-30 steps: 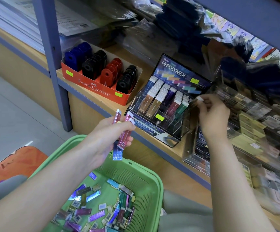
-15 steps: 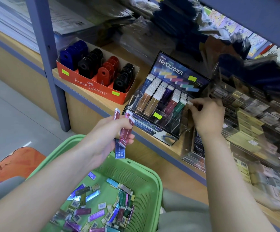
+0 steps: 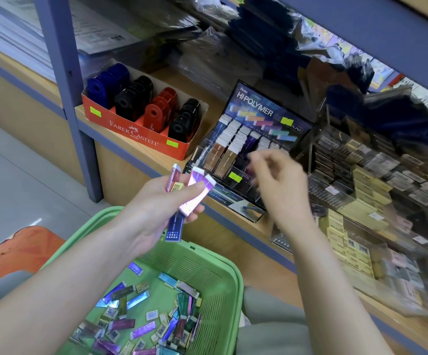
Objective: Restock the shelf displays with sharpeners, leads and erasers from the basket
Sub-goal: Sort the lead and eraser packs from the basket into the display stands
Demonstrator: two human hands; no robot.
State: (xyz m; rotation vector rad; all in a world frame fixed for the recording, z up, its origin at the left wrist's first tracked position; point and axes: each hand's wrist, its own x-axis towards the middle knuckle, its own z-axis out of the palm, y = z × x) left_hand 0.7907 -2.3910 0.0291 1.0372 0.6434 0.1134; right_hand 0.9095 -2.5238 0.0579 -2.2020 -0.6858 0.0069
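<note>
my right hand (image 3: 277, 185) hung in front of the display, smeared by motion, fingers loosely spread. as far as the blur let me judge it held nothing. my left hand (image 3: 154, 208) sat just to its left and a touch lower, thumb and fingers curled round a small fan of erasers (image 3: 195, 193): a pink-purple pair on top, a red one behind, a blue one poking out below the palm. their long axes ran from low-left to high-right, so the white-capped ends pointed at the empty hand and at the hi-polymer display (image 3: 266, 111) behind it.

that was what the next pick turned on, i reckoned. the right hand was the nearer one to the slots, and the caps were close beside its fingertips, so it would take an eraser by the top end and carry it back.

the rest of the stock lay loose in the green basket (image 3: 236, 272) under both forearms. further left on the shelf (image 3: 216, 106) stood the red sharpener box (image 3: 136, 134).
</note>
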